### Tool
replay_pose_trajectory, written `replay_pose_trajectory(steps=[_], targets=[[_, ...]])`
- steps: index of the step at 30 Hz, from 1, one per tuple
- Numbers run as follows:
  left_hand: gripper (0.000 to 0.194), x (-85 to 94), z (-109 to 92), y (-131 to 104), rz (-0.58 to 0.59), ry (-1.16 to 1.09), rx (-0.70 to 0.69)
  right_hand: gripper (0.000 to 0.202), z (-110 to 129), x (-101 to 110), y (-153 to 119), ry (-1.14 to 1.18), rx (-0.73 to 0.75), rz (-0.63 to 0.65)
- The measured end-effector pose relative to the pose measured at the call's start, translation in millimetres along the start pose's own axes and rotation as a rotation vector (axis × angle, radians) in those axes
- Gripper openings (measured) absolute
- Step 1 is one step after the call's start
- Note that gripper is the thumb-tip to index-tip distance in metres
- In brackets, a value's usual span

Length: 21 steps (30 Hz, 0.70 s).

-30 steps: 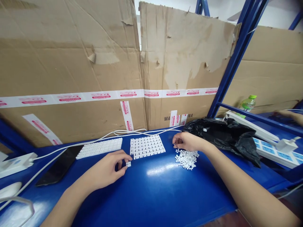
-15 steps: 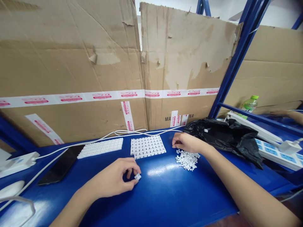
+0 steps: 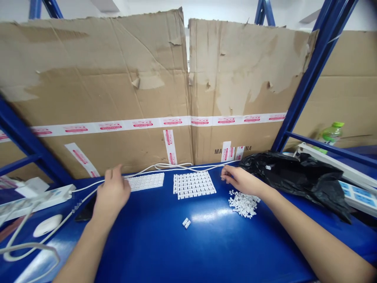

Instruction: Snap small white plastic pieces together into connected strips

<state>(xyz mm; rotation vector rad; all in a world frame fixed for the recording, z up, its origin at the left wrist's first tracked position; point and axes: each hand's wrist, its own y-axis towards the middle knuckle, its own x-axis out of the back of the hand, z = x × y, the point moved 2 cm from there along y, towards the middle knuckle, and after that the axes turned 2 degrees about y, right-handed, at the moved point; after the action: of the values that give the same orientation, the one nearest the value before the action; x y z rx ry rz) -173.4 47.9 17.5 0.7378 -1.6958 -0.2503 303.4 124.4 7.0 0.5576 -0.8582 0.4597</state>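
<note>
My left hand [image 3: 113, 190] is over the left end of a white block of small pieces [image 3: 149, 181], covering part of it; its fingertips are blurred, so what they touch is hidden. A second set of white pieces in rows [image 3: 194, 184] lies to the right. One small white piece [image 3: 186, 223] rests alone on the blue table [image 3: 165, 247]. My right hand [image 3: 235, 177] has its fingers curled together just behind a loose pile of tiny white parts [image 3: 244, 204]; anything between them is too small to make out.
A black plastic bag [image 3: 297, 177] lies at the right, before a green-capped bottle [image 3: 331, 135]. At the left are a white mouse [image 3: 47, 225], a power strip [image 3: 59, 194], cables and a dark phone [image 3: 85, 210]. Cardboard [image 3: 141, 94] stands behind.
My left hand has let go of the small white piece, which now lies on the table, and has moved left and back to the left block. My right hand stays near the pile. The view has shifted.
</note>
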Motion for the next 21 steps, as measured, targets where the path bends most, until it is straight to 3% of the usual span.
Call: replay_pose_trajectory(steps=[3, 5, 7, 10, 12, 16, 18, 21], targets=[[0.067, -13.4, 36.7, 8.4, 0.165, 0.079, 0.185, 0.016, 3.2, 0.2, 0.5, 0.01, 0.013, -0.011], [0.067, -15.6, 44.2, 12.1, 0.168, 0.06, 0.156, 0.023, 5.8, 1.1, 0.8, -0.002, 0.017, -0.012], [0.066, -13.3, 39.2, 14.6, 0.128, 0.03, 0.085, 0.027, 7.7, 2.5, 0.9, -0.024, 0.021, -0.015], [0.058, -3.9, 11.5, 10.9, 0.035, -0.101, -0.112, 0.027, 9.4, 4.1, 0.9, -0.043, 0.024, -0.024], [0.047, 3.5, -16.6, 0.2, 0.06, -0.253, -0.263, 0.025, 11.3, 4.0, 1.1, -0.044, 0.026, -0.03], [0.033, 16.2, -76.7, -38.0, 0.472, -0.442, -0.566, 0.023, 21.4, 0.0, 1.4, -0.038, 0.068, -0.051], [0.027, 22.2, -96.5, -57.1, 0.641, -0.462, -0.655, 0.023, 28.0, -2.9, 1.3, -0.028, 0.11, -0.074], [0.031, 27.1, -109.0, -74.2, 0.755, -0.493, -0.672, 0.021, 36.1, -6.5, 0.8, -0.002, 0.187, -0.106]])
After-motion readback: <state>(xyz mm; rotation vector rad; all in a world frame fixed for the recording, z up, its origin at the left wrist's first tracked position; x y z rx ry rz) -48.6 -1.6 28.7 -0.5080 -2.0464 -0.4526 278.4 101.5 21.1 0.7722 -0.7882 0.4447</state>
